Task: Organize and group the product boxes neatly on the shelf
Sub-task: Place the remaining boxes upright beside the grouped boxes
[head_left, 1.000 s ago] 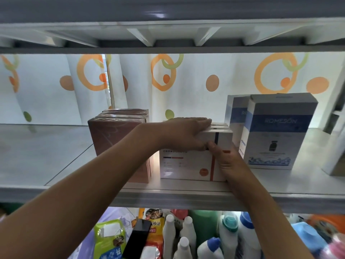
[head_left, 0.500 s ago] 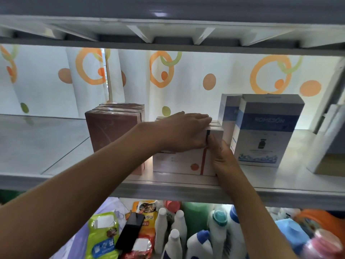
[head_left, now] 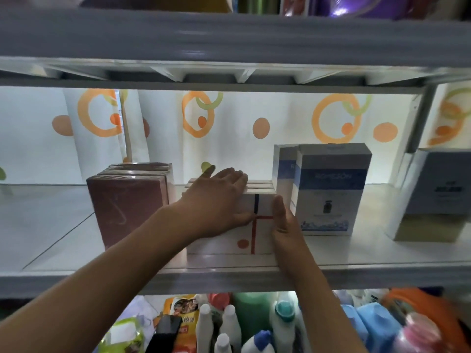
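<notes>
You have most of the grouping done, by the look of it: on the shelf [head_left: 356, 253] three sets already stand side by side, the brown boxes [head_left: 127, 200] in a row front to back on the left, the white boxes [head_left: 229, 238] in the middle, and the blue-and-white boxes [head_left: 328, 189] on the right. What seems left is squaring the middle set and perhaps closing the gaps beside it. Your left hand [head_left: 216, 200] lies over the top and front of the white boxes with fingers spread and nearly straight, pressing rather than clasping. Your right hand [head_left: 283, 220] rests flat against their right side, fingers straight, in the narrow gap next to the blue-and-white boxes. A grey box [head_left: 438, 189] stands apart at the far right and may still need a place. Below, the lower shelf holds bottles [head_left: 229, 324] and pouches [head_left: 122, 337] crowded together.
</notes>
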`<action>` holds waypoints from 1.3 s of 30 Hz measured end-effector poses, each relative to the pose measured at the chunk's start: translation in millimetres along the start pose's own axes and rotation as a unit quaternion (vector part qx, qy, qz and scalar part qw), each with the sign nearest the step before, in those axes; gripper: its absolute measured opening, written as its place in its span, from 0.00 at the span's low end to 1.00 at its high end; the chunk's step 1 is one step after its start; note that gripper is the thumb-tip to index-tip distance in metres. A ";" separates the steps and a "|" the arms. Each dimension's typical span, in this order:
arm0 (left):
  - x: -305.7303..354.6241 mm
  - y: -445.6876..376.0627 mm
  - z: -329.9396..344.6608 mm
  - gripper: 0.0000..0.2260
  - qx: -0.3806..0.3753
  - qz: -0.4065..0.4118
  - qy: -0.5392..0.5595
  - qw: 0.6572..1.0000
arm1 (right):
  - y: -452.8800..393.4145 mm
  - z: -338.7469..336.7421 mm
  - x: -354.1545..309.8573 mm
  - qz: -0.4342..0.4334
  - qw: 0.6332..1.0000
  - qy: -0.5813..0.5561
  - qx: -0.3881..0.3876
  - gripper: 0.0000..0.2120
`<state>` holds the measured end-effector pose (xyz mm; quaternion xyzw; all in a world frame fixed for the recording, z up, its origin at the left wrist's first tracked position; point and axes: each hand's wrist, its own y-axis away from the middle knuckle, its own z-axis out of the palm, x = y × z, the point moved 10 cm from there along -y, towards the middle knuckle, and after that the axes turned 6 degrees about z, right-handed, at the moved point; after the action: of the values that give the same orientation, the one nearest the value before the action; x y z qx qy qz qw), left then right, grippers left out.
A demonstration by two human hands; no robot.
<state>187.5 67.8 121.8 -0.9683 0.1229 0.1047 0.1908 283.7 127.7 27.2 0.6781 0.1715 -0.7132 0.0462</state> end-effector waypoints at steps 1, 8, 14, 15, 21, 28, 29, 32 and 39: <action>1.5 -0.5 -1.2 0.36 0.007 -0.008 -0.014 1.000 | -0.5 -5.9 1.7 -0.001 1.000 0.003 0.019 0.43; 23.0 -6.3 -14.5 0.37 0.049 -0.027 0.007 0.998 | 10.6 -34.4 9.2 0.034 0.990 -0.093 0.105 0.30; 82.3 -31.8 -30.1 0.36 0.090 0.022 0.037 0.995 | 34.3 -92.3 -9.2 -0.011 0.984 -0.028 0.178 0.24; 90.8 -36.9 -32.1 0.35 0.095 0.028 0.049 0.994 | 37.8 -109.0 -12.8 -0.021 0.979 0.002 0.204 0.20; 90.6 -80.0 -50.0 0.33 0.137 0.013 0.118 0.983 | 50.6 -181.8 -31.5 -0.074 0.948 0.060 0.304 0.18; 80.6 -127.4 -62.9 0.45 0.096 0.014 0.086 0.992 | 14.6 -179.6 -31.5 -0.005 0.960 0.154 0.233 0.37; 75.3 -136.6 -57.2 0.48 0.065 0.006 0.099 0.993 | 7.7 -179.7 -30.6 0.013 0.963 0.157 0.219 0.39; 67.0 -158.6 -32.6 0.50 -0.041 -0.004 0.145 0.989 | -11.9 -171.9 -22.3 0.043 0.968 0.167 0.182 0.41; 50.5 -180.0 1.6 0.44 -0.142 -0.039 0.186 0.971 | -28.9 -164.9 -8.6 0.052 0.977 0.150 0.142 0.31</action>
<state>285.1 219.9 169.7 -0.9921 0.1018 -0.0679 0.0289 432.6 204.0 37.4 0.7852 0.0376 -0.6168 -0.0400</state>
